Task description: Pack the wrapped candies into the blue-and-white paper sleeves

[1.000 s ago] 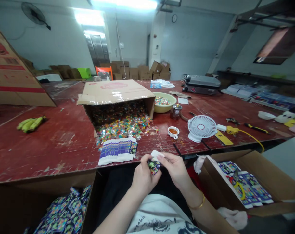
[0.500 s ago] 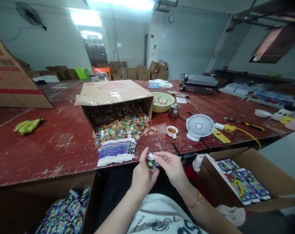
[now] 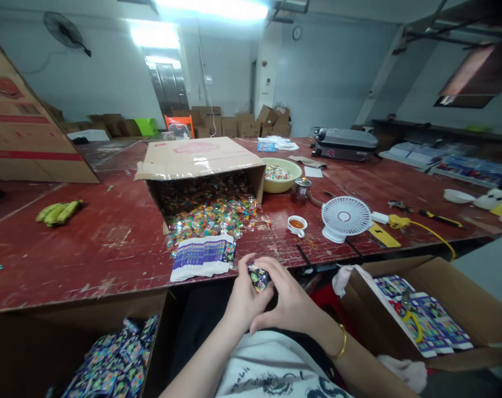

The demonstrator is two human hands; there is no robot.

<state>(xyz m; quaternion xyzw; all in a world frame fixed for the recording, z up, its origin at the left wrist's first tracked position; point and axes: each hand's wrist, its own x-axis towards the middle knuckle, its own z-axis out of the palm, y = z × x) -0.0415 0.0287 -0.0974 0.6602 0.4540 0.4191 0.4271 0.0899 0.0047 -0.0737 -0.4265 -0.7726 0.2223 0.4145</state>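
Both hands have closed in since a moment ago — the white flap that stood up between the fingers is no longer seen, and the small printed packet (image 3: 258, 276) now sits pressed between them. At the near edge of the red table (image 3: 110, 243), the left hand (image 3: 245, 296) cups the packet from the left while the right hand (image 3: 290, 298) folds over it from the right, fingers curled tight around it.

Just beyond, on the table, lies a fanned stack of flat packets (image 3: 202, 256), and farther back a tipped cardboard box (image 3: 197, 160) spills bright wrapped candies (image 3: 212, 213). To the right stand a small cup (image 3: 297, 225) and a white desk fan (image 3: 345, 218). An open carton (image 3: 454, 287) of printed packs sits near right — another lies near left.
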